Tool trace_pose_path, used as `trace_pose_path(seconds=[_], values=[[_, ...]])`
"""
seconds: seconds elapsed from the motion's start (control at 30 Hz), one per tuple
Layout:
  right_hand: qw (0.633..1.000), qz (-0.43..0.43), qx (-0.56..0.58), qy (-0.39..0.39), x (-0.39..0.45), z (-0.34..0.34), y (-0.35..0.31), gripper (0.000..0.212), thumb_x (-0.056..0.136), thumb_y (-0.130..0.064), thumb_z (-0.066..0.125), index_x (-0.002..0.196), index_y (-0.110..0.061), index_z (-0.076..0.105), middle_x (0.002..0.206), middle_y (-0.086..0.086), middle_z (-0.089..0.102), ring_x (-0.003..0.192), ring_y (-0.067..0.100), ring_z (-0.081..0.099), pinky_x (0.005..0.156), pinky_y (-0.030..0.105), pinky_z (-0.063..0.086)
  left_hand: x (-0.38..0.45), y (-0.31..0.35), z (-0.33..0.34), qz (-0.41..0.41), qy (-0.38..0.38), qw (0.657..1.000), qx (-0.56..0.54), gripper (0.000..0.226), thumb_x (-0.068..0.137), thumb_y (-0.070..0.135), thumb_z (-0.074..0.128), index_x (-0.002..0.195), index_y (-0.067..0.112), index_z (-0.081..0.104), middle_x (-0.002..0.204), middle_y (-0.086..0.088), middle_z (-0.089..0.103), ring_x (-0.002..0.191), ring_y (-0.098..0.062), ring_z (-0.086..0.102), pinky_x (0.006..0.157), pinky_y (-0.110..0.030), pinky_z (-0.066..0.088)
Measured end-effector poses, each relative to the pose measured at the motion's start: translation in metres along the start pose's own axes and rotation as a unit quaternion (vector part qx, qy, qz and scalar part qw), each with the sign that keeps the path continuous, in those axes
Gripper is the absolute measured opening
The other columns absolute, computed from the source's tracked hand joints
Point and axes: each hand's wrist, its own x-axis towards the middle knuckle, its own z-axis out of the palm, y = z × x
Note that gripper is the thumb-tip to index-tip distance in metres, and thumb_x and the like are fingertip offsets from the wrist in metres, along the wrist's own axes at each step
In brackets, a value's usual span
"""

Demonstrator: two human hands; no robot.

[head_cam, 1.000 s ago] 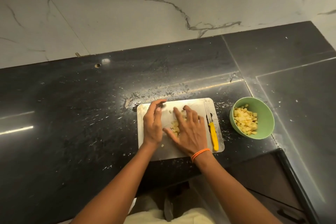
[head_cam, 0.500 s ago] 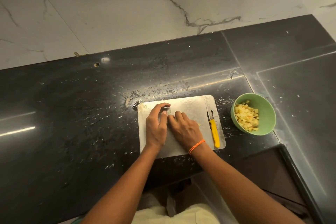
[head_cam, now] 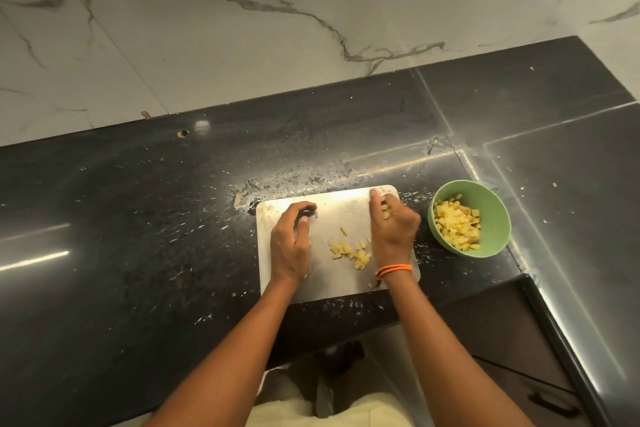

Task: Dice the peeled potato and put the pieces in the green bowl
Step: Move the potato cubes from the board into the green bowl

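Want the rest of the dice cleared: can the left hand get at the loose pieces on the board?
Probably yes: the left hand rests on the board beside the loose pieces, with bare board between them.

One camera only, worn on the person's head, looks steeply down and forward over the black counter (head_cam: 138, 218) toward the marble wall (head_cam: 311, 10). It sits close above, with the cutting board (head_cam: 339, 215) just right of centre, both forearms entering from below. The wide lens bends the counter's edges.
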Motion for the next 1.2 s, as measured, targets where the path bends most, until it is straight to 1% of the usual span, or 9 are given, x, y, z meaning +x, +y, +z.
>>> trace_pose_path(seconds=[0.1,0.23,0.43,0.57,0.67,0.77,0.87,1.0,1.2], values=[[0.995,-0.008,-0.007,0.102,0.031,-0.044,0.003,0.036,0.101,-0.02,0.062,0.067,-0.01,0.059,0.056,-0.005,0.051,0.051,0.001,0.05,0.048,0.008,0.031,0.001,-0.001,0.001,-0.004,0.002,1.0,0.006,0.031,0.103,0.016,0.045,0.121,0.015,0.07,0.114,0.005,0.073,0.111,-0.013,0.068,0.098,-0.037,0.056],[0.97,0.003,-0.138,0.2,0.061,-0.093,0.041,0.042,0.105,-0.028,0.056,0.068,-0.008,0.055,0.059,-0.001,0.046,0.051,0.016,0.038,0.053,0.025,0.021,0.0,-0.002,0.006,-0.006,0.008,1.0,0.019,0.033,0.104,0.02,0.043,0.124,0.016,0.07,0.117,0.006,0.073,0.113,-0.011,0.068,0.099,-0.04,0.057],[0.927,-0.004,-0.375,-0.027,0.057,-0.103,0.089,0.021,0.093,-0.028,0.066,0.094,-0.008,0.062,0.095,0.016,0.064,0.092,0.035,0.057,0.076,0.047,0.05,-0.013,0.003,0.031,0.0,0.043,0.999,0.028,0.034,0.107,0.019,0.042,0.125,0.016,0.07,0.12,0.006,0.073,0.115,-0.011,0.068,0.098,-0.043,0.058],[0.941,-0.017,-0.332,0.065,0.058,-0.106,0.076,0.025,0.102,-0.027,0.057,0.095,-0.004,0.063,0.094,0.017,0.063,0.088,0.033,0.055,0.071,0.045,0.049,-0.017,0.005,0.045,-0.004,0.059,0.997,0.04,0.033,0.107,0.021,0.043,0.123,0.017,0.071,0.119,0.007,0.073,0.112,-0.01,0.068,0.094,-0.043,0.059],[0.958,-0.004,-0.257,0.129,0.061,-0.103,0.061,0.042,0.106,-0.034,0.053,0.076,-0.006,0.06,0.07,0.008,0.054,0.062,0.025,0.048,0.058,0.028,0.026,-0.013,0.007,0.054,0.004,0.055,0.998,0.037,0.032,0.107,0.02,0.043,0.123,0.016,0.071,0.118,0.006,0.073,0.112,-0.01,0.068,0.095,-0.044,0.058],[0.972,-0.004,-0.17,0.165,0.058,-0.084,0.03,0.048,0.105,-0.034,0.057,0.064,-0.008,0.059,0.053,-0.001,0.046,0.045,0.016,0.036,0.048,0.028,0.019,-0.005,0.016,0.063,0.008,0.015,1.0,0.006,0.03,0.106,0.018,0.045,0.121,0.016,0.071,0.118,0.007,0.073,0.112,-0.01,0.068,0.094,-0.042,0.058],[0.991,-0.035,-0.089,0.097,0.042,-0.05,0.004,0.044,0.104,-0.029,0.058,0.064,-0.01,0.058,0.051,-0.003,0.044,0.042,0.01,0.035,0.043,0.02,0.021,0.003,0.025,0.064,0.005,-0.033,0.999,-0.027,0.029,0.105,0.017,0.046,0.118,0.017,0.072,0.119,0.009,0.073,0.114,-0.011,0.068,0.094,-0.043,0.058],[0.99,-0.061,-0.126,-0.023,0.004,-0.009,-0.008,0.045,0.108,-0.035,0.047,0.069,-0.014,0.054,0.052,0.001,0.049,0.042,0.02,0.044,0.041,0.031,0.028,0.011,0.024,0.05,0.024,-0.016,0.999,-0.022,0.029,0.105,0.013,0.046,0.115,0.014,0.073,0.116,0.004,0.073,0.115,-0.014,0.067,0.097,-0.042,0.055],[0.92,-0.151,-0.307,-0.19,-0.028,0.003,-0.003,0.036,0.104,-0.037,0.037,0.08,-0.019,0.057,0.079,0.001,0.055,0.076,0.021,0.047,0.061,0.036,0.036,0.012,0.013,0.028,0.0,0.012,1.0,-0.02,0.031,0.106,0.016,0.045,0.114,0.016,0.074,0.113,0.006,0.074,0.11,-0.017,0.07,0.093,-0.047,0.06]])
